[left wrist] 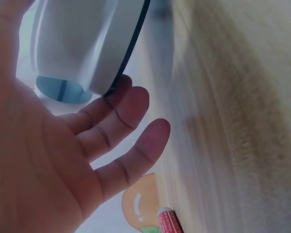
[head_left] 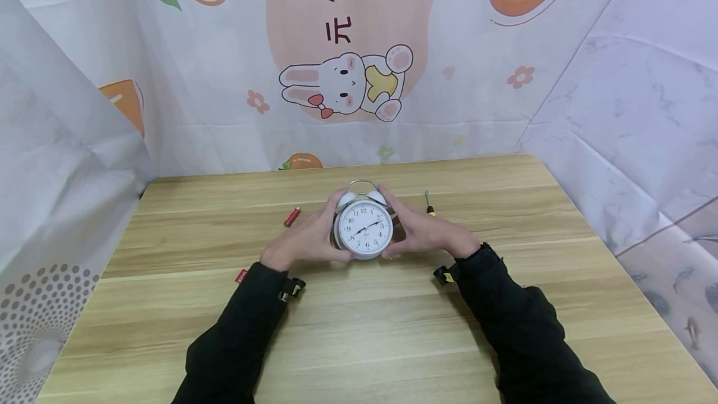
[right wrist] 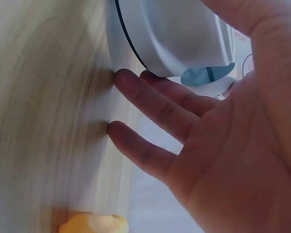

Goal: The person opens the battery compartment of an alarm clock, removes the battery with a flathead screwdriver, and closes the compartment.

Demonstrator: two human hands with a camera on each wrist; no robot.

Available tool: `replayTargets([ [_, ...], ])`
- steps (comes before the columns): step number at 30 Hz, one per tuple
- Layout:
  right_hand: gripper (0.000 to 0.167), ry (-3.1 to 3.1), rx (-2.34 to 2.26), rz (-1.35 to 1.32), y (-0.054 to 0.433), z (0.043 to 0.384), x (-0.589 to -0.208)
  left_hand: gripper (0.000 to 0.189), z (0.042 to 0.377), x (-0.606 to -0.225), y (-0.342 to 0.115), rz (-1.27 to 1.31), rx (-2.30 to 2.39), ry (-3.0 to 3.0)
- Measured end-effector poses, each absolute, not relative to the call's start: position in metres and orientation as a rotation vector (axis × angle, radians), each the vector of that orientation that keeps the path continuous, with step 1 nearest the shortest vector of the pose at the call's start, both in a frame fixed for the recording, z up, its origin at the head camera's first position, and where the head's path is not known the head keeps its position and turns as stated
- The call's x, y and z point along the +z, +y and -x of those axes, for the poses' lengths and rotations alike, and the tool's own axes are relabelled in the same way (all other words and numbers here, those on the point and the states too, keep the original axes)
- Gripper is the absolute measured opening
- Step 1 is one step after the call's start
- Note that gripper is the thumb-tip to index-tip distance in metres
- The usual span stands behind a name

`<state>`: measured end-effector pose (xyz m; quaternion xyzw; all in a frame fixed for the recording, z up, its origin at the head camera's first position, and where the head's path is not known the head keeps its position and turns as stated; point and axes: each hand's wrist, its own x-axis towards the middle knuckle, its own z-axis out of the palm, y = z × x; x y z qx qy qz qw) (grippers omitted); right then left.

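A white twin-bell alarm clock (head_left: 366,228) faces up toward the head camera between the two hands, its wire handle pointing to the back. My left hand (head_left: 308,234) grips its left side, thumb at the lower rim and fingers up by the bell. From the right, my right hand (head_left: 419,229) holds the other side the same way. In the left wrist view, the clock's pale casing (left wrist: 82,43) lies within the fingers, some of them extended past it. The right wrist view shows the casing (right wrist: 177,39) with fingertips close to the wooden table.
A red battery (head_left: 292,217) lies left of the clock on the wooden table (head_left: 359,341). Another small red item (head_left: 241,275) shows beside the left sleeve. A screwdriver (head_left: 429,203) with a yellow and black handle lies behind the right hand. A printed curtain (head_left: 224,80) hangs behind the table.
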<state>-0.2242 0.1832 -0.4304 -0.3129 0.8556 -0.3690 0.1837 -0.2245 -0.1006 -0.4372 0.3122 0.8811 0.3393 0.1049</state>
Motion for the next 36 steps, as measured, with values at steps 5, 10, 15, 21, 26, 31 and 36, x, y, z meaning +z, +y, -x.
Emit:
replayTargets([
  [5,0.129,2.404,-1.034,0.867,0.184,0.2246,-0.432,0.133,0.2242,-0.4387,-0.1008,-0.887,1.009,2.581],
  [10,0.125,2.403,-1.013,0.851,0.1845,0.2244,-0.4324,0.134,0.223,-0.4391,-0.1004,-0.832,0.976,2.603],
  [15,0.115,2.412,-0.989,0.852,0.1834,0.2235,-0.4309,0.132,0.2228,-0.4399,-0.0994,-0.771,0.922,2.624],
  [21,0.108,2.434,-0.96,0.884,0.1817,0.2241,-0.4307,0.128,0.2227,-0.4406,-0.0983,-0.72,0.885,2.634],
  [26,0.102,2.436,-0.958,0.92,0.1815,0.2242,-0.4312,0.13,0.2223,-0.4433,-0.0969,-0.703,0.861,2.637],
  [31,0.098,2.441,-0.946,0.972,0.1809,0.2241,-0.4311,0.132,0.223,-0.4474,-0.0954,-0.702,0.853,2.636],
  [36,0.115,2.449,-0.937,0.996,0.1792,0.2239,-0.4329,0.131,0.2223,-0.4466,-0.0942,-0.716,0.859,2.663],
])
